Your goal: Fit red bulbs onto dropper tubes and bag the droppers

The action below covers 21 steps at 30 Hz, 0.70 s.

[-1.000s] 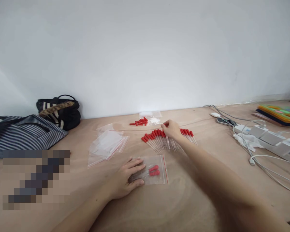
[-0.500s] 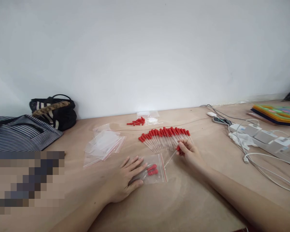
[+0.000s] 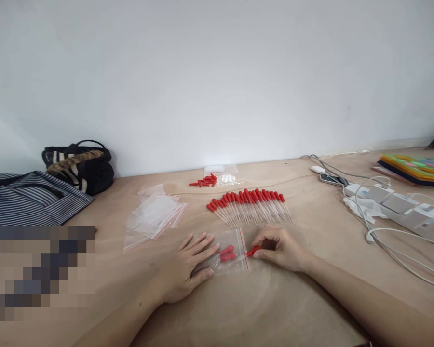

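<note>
My left hand (image 3: 195,262) lies flat with its fingers spread, pressing on the left part of a clear zip bag (image 3: 235,269). Inside the bag are droppers with red bulbs (image 3: 227,257); their number is hard to make out. At the bag's red-lined mouth, my right hand (image 3: 277,248) pinches a dropper by its red bulb (image 3: 252,251), the tube pointing left into the bag. Just beyond my hands a fanned row of red-bulbed droppers (image 3: 251,205) lies on the table, bulbs facing away from me.
Left of the row is a pile of flat clear zip bags (image 3: 154,217). Loose red bulbs (image 3: 204,181) and thin clear tubes (image 3: 227,178) lie near the wall. Charging plugs and cables (image 3: 401,205) fill the right side; a black bag (image 3: 94,168) and striped cloth (image 3: 39,197) stand left.
My right hand has moved left and toward me, from the near edge of the dropper row to the bag's mouth, carrying the dropper partly in. My left hand has stayed put.
</note>
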Each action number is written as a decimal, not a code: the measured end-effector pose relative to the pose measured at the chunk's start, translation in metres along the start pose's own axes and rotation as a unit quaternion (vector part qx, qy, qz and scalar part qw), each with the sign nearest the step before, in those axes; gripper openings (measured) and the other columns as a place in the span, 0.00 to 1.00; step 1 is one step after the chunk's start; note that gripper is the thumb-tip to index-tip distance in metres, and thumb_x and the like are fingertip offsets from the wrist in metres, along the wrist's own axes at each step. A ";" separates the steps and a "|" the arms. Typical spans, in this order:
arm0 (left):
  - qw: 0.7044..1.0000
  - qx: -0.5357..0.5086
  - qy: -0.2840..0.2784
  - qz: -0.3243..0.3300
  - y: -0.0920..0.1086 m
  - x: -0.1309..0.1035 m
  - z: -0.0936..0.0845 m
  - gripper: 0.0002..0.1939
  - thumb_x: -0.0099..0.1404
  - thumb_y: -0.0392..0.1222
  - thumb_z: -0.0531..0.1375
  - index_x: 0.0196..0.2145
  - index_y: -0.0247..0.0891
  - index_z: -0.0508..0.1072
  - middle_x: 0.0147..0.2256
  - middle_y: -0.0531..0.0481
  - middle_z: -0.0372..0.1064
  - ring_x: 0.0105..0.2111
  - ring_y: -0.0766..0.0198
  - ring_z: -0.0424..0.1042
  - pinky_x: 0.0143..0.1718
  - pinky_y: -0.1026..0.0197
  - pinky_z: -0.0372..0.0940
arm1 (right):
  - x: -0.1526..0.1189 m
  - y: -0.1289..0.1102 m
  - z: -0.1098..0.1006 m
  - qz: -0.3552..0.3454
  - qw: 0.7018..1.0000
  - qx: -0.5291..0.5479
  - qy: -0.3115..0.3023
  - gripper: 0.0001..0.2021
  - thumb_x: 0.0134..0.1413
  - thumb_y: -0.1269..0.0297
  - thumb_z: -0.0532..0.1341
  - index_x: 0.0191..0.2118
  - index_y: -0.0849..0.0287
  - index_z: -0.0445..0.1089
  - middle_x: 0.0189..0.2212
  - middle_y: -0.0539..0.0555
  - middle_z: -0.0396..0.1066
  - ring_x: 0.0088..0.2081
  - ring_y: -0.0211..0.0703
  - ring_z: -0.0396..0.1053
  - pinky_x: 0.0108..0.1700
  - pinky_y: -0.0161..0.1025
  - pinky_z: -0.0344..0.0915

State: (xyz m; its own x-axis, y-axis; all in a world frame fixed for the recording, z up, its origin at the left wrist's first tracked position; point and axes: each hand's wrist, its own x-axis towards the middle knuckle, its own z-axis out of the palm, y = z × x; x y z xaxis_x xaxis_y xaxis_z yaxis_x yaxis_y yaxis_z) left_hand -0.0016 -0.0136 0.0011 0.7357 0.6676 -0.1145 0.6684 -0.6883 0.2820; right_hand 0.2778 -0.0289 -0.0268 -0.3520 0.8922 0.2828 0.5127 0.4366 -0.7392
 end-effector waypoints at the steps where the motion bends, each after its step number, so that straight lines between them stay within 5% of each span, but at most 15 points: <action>1: 1.000 0.001 0.002 0.001 0.000 0.000 0.000 0.25 0.65 0.53 0.45 0.58 0.51 0.47 0.60 0.52 0.41 0.60 0.54 0.40 0.57 0.42 0.39 | 0.000 -0.002 0.002 -0.013 0.999 -0.029 0.012 0.07 0.43 0.58 0.63 0.27 0.55 0.69 0.25 0.50 0.69 0.30 0.40 0.64 0.36 0.41 0.58; 5: 1.000 0.002 0.013 0.006 -0.001 0.000 0.002 0.25 0.65 0.53 0.46 0.58 0.52 0.47 0.60 0.52 0.42 0.60 0.54 0.41 0.57 0.42 0.40 | 0.002 -0.009 0.014 -0.060 0.992 -0.106 0.038 0.04 0.45 0.61 0.62 0.26 0.55 0.68 0.24 0.49 0.70 0.30 0.40 0.63 0.39 0.44 0.53; 10: 1.000 0.000 0.020 0.006 0.000 0.001 0.002 0.25 0.64 0.53 0.46 0.58 0.52 0.48 0.60 0.53 0.42 0.59 0.53 0.42 0.57 0.42 0.40 | 0.002 -0.011 0.017 -0.105 0.990 -0.093 -0.013 0.05 0.46 0.70 0.60 0.30 0.53 0.70 0.26 0.47 0.72 0.31 0.39 0.64 0.39 0.41 0.52; 17: 1.000 0.008 0.017 0.002 0.002 0.001 0.002 0.25 0.65 0.53 0.45 0.58 0.52 0.48 0.60 0.53 0.42 0.59 0.54 0.41 0.57 0.42 0.40 | 0.013 -0.013 0.021 -0.166 0.980 -0.107 -0.008 0.05 0.49 0.65 0.59 0.26 0.53 0.70 0.26 0.47 0.73 0.32 0.38 0.64 0.41 0.42 0.49; 21: 1.000 0.010 0.019 -0.004 0.003 0.001 0.002 0.24 0.65 0.52 0.44 0.58 0.51 0.47 0.60 0.52 0.42 0.60 0.55 0.41 0.57 0.42 0.40 | 0.022 -0.013 0.027 -0.142 0.984 -0.108 -0.016 0.05 0.46 0.68 0.61 0.22 0.55 0.68 0.22 0.45 0.71 0.29 0.36 0.63 0.40 0.40 0.49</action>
State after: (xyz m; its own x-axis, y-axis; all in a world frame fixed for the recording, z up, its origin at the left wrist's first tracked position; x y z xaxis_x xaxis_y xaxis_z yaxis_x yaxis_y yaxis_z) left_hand 0.0014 -0.0156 -0.0005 0.7256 0.6833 -0.0810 0.6769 -0.6878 0.2619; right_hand 0.2424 -0.0182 -0.0271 -0.5268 0.7288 0.4375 0.5438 0.6845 -0.4855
